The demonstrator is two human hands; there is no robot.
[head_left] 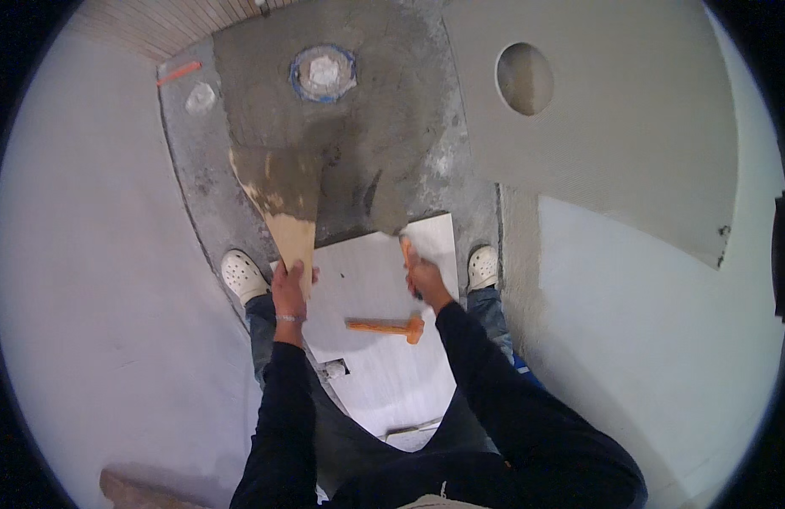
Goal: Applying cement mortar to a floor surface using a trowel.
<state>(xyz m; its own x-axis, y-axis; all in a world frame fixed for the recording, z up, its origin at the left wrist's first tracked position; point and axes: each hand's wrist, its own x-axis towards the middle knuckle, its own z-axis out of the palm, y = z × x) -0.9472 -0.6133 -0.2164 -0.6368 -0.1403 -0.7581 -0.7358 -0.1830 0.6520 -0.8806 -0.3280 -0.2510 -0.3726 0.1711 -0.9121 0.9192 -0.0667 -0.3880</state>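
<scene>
So far, mortar (384,127) coats the middle; floor strips (191,153) either side mostly bare; left hand (289,293) clamped on board (291,237), right hand (424,278) on trowel (390,209)

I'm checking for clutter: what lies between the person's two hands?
In the head view, bare pale slab with a small dark mark lies between the left hand and right hand; the orange mallet lies nearer the body.
</scene>
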